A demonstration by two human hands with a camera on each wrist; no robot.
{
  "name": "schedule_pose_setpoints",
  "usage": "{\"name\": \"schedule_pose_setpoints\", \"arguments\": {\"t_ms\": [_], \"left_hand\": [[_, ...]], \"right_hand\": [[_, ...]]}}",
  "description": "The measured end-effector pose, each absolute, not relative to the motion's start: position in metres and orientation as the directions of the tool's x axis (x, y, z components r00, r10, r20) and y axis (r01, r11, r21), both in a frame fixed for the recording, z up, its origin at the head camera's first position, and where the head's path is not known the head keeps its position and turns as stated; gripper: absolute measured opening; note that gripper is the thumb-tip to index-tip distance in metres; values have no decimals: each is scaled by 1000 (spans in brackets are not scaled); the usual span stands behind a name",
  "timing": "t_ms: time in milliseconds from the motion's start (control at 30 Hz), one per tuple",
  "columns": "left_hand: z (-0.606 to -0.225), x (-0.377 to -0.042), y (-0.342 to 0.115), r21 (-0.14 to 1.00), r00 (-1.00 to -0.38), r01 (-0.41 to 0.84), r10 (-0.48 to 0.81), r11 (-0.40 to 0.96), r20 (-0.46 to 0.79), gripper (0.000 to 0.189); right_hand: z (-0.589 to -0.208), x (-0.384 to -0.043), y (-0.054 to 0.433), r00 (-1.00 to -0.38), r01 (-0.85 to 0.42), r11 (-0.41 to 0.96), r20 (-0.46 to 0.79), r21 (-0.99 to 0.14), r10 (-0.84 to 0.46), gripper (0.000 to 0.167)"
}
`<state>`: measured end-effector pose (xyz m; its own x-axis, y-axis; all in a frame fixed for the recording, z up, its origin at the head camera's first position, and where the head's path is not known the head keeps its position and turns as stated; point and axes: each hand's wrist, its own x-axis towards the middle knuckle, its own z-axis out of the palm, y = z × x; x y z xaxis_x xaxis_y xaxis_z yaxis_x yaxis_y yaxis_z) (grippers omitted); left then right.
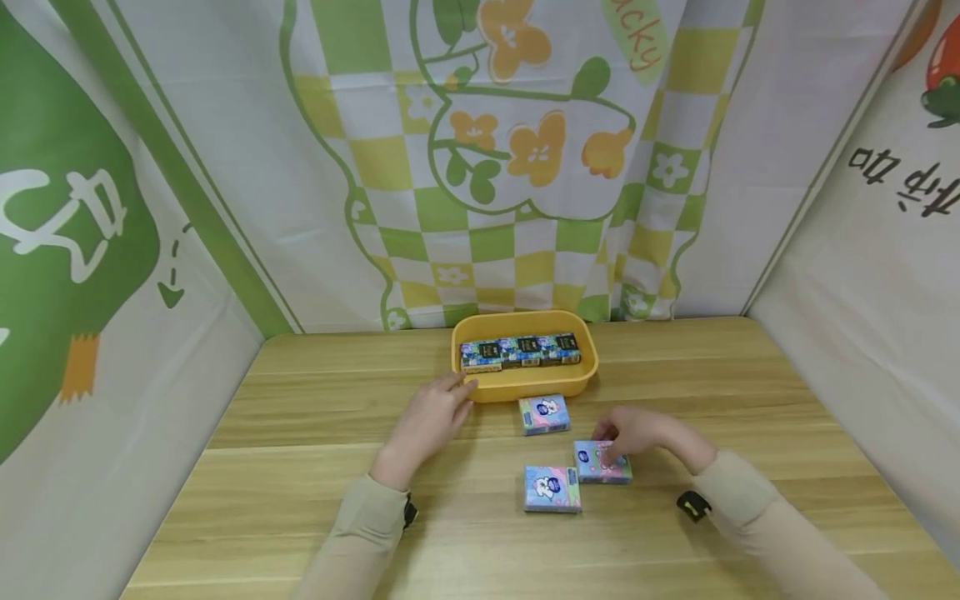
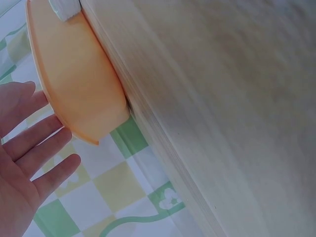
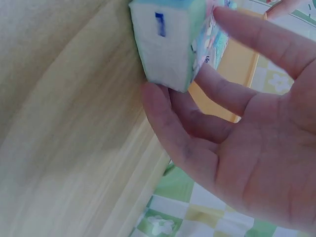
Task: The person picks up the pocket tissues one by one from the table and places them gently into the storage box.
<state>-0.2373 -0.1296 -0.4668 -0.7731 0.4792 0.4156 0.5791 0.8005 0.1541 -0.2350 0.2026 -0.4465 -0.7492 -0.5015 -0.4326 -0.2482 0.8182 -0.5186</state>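
Observation:
My right hand [image 1: 633,432] grips a blue-and-pink pack of tissues [image 1: 592,471] on the table, thumb on its top and fingers curled at its far side. In the right wrist view the pack's white end [image 3: 165,47] shows between the thumb and fingers of the hand [image 3: 247,128]. Two similar packs lie close by, one [image 1: 547,492] at its left and one [image 1: 544,414] below the yellow bin [image 1: 525,390]. My left hand [image 1: 431,421] rests its loosely extended fingers at the bin's left front rim; the left wrist view shows the hand [image 2: 29,158] beside the bin's wall [image 2: 81,74].
Three dark floral packs [image 1: 519,352] stand in a row inside the bin, along its back. The wooden table [image 1: 300,467] meets a checked, flowered curtain [image 1: 517,250] behind the bin. Printed cloth walls [image 1: 862,333] close in both sides.

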Motion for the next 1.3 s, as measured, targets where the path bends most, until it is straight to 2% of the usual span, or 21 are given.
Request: {"name": "schedule_pose_setpoints", "arguments": {"t_ms": [267, 633, 900, 1300], "left_hand": [[-467, -238, -130, 143, -783, 569, 481, 810, 393, 35], [-469, -239, -130, 136, -755, 592, 486, 795, 440, 34], [-468, -238, -130, 140, -749, 597, 487, 790, 449, 33], [-467, -238, -129, 136, -753, 594, 489, 793, 439, 32]], "right_hand": [[-446, -236, 198, -747, -216, 835, -465, -506, -475, 28], [-451, -242, 188, -726, -139, 845, -527, -517, -442, 33], [-451, -246, 186, -689, -142, 826, -545, -546, -478, 35], [-451, -247, 189, -682, -135, 828, -555, -544, -476, 38]]}}
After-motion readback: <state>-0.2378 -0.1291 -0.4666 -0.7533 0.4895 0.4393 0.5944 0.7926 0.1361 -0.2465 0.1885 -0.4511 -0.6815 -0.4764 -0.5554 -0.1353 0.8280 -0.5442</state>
